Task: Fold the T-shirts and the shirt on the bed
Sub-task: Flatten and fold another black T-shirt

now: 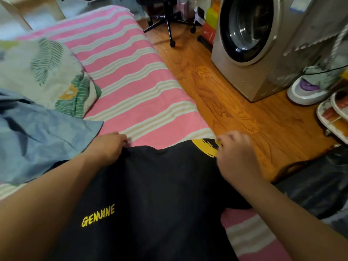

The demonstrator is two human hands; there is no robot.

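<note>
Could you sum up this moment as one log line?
step: folding black T-shirt | left hand: grips far edge | right hand: grips far edge | blue shirt: unfolded

Both hands gripping at the far edge

The left hand has its fingers curled under, pinching the black T-shirt; the right hand (motion-blurred) also curls at the shirt's edge, both bare forearms reaching forward from the bottom corners.

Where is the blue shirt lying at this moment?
In the head view the blue shirt lies crumpled at the left on the bed, beside the left hand and below the leaf-print pillow.
</note>
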